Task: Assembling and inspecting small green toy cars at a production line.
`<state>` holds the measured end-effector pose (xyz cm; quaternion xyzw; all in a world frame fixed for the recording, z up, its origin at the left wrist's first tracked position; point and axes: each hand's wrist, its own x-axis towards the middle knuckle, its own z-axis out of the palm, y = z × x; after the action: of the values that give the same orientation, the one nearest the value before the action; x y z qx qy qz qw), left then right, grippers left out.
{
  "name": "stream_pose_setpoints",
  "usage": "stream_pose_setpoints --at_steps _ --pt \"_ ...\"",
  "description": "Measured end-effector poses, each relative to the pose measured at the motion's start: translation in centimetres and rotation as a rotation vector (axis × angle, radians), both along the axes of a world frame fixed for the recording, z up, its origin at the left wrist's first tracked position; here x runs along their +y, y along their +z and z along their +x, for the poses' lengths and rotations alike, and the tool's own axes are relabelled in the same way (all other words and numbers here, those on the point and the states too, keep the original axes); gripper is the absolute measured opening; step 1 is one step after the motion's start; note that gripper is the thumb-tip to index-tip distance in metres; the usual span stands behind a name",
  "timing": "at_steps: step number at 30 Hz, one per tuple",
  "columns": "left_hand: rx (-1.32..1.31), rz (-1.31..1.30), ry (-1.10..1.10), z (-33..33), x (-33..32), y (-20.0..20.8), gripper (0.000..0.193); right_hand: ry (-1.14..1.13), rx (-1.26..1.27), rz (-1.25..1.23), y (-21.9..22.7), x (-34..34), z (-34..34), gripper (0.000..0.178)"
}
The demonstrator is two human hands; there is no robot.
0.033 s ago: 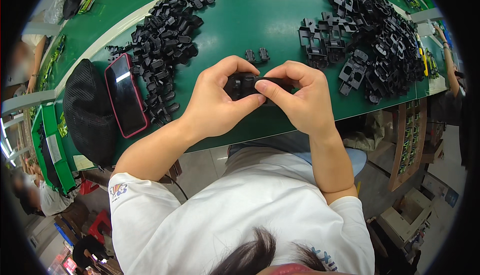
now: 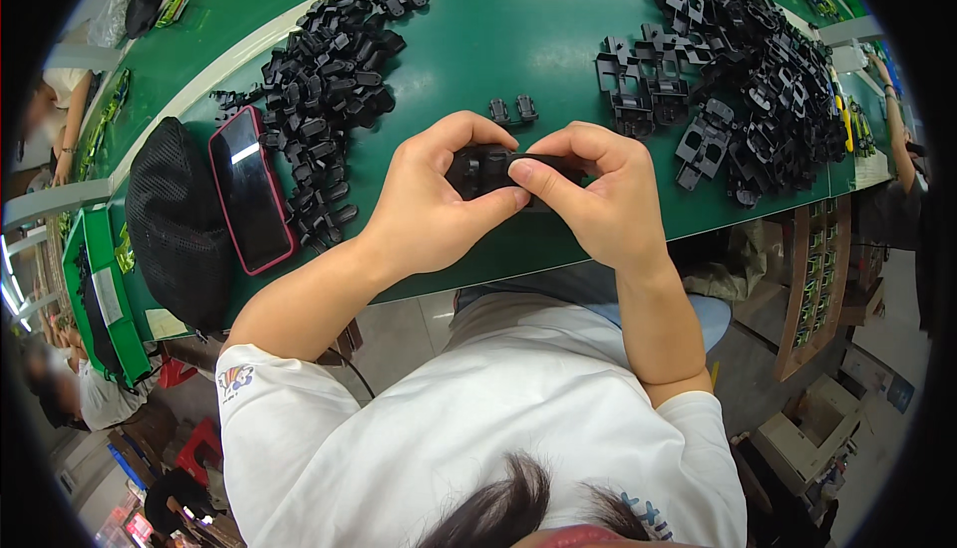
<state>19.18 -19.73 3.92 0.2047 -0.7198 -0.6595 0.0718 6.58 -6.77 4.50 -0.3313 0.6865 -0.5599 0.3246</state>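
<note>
Both hands grip a black plastic part (image 2: pixel 485 171) just over the near edge of the green table (image 2: pixel 518 29). My left hand (image 2: pixel 434 189) is closed round its left end, thumb below and fingers behind. My right hand (image 2: pixel 603 194) pinches its right side, the thumb pressed on top. Fingers cover much of the part, so its full shape is hidden. Just beyond the hands lie two small black plastic pieces (image 2: pixel 512 109), side by side. To the left spreads a heap of small black pieces (image 2: pixel 334 79); to the right is a heap of larger black plastic frames (image 2: pixel 763 89).
A phone with a red-pink edge (image 2: pixel 253 194) lies left of my arm, beside a black mesh bag (image 2: pixel 177 229). At far left stands a green bin (image 2: pixel 105 299). A wooden rack (image 2: pixel 812 289) stands below the table's right side. Other people (image 2: pixel 105 388) sit at the left edge.
</note>
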Motion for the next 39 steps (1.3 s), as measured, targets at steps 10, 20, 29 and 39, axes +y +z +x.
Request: stream_pose_setpoints --at_steps 10,20,29,39 --pt "0.039 0.142 0.044 -0.2 0.0 0.7 0.039 0.036 -0.301 -0.017 -0.3 0.3 -1.5 0.022" --pt "0.117 0.083 0.048 0.1 0.3 -0.4 0.042 -0.005 -0.387 -0.014 -0.2 0.7 -1.8 0.031" --pt "0.170 -0.677 -0.033 0.4 0.0 2.9 0.055 0.035 -0.467 -0.057 1.9 1.5 -3.2 0.047" --pt "-0.112 -1.135 0.588 -6.0 -23.2 7.4 0.063 -0.040 0.158 -0.196 -2.6 1.9 -0.2 0.034"
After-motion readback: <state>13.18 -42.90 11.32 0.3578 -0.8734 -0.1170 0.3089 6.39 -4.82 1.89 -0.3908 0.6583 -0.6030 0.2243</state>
